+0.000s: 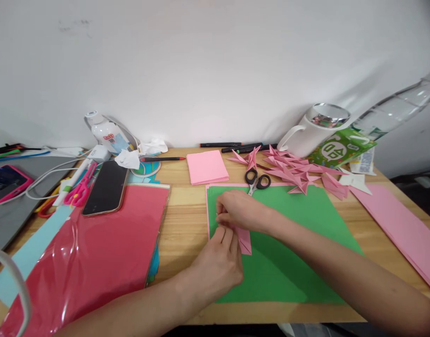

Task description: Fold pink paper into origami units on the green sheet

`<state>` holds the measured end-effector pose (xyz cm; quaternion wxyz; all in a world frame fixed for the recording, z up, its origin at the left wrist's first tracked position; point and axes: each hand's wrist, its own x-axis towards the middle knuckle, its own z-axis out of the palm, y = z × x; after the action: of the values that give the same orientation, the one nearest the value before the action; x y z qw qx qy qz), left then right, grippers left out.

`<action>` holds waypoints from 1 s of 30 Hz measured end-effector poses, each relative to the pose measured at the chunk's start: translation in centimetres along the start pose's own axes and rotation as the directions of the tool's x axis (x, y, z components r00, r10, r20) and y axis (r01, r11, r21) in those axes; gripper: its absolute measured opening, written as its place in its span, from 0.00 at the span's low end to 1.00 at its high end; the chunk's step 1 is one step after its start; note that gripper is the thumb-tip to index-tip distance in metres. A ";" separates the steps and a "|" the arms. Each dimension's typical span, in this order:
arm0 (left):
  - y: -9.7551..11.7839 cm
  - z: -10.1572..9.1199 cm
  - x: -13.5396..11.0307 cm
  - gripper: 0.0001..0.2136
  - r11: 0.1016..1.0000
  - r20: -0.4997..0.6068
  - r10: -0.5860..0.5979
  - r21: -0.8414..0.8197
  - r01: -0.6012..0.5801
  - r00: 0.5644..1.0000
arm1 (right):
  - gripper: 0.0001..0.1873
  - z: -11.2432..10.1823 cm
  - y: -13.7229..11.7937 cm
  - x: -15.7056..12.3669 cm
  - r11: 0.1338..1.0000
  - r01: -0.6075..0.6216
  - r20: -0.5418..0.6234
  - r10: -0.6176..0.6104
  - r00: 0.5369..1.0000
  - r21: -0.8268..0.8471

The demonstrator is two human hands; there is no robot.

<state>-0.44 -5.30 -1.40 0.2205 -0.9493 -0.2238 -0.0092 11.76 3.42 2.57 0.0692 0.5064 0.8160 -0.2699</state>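
Pinching close together, the left hand (225, 259) and the right hand (239, 210) are both working at a folded pink paper (246, 242), which is lying on the left part of a green sheet (299, 257). The right hand is reaching in from above, its thumb and forefinger closing at the upper end of the paper; the left hand is curling just below, its fingers drawn in and closing on the paper's near side. Both hands are covering most of the piece, so how much of it is sitting between the fingertips I cannot tell; its lower right corner is showing, with a crease running across it.

Black-handled scissors (258, 182) are resting at the green sheet's far edge, just beyond the right hand. Farther off, a stack of pink squares (207, 167) is lying on the wooden table (181, 229), and a heap of pointed pink folded pieces (292, 169) is spreading in front of a white mug (308, 135). Pink strips (401, 220) are lying at the right. Well to the left, a smartphone (107, 187) is resting on a plastic-covered red sheet (113, 248), beside pink scissors (83, 189).
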 end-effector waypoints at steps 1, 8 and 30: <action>0.0 0.0 0.0 0.15 1.000 0.006 0.003 0.001 -0.003 1.000 | 0.03 0.0 -0.3 0.0 0.999 -0.025 0.003 0.025 1.000 -0.023; -0.3 0.3 -0.2 0.12 0.997 -0.009 0.028 -0.071 -0.028 1.000 | 0.02 -0.2 -1.1 -0.3 0.993 -0.086 -0.042 0.082 0.996 -0.087; -4.2 0.1 0.2 0.22 -0.693 0.680 -0.119 -0.579 0.431 0.723 | 0.14 3.7 1.9 -2.2 0.128 0.297 -0.312 0.117 0.943 0.946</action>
<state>-2.10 -1.84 0.22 -0.7434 -0.4686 -0.4399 -0.1850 13.88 0.46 -0.42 -0.4273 0.4099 0.4637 -0.6591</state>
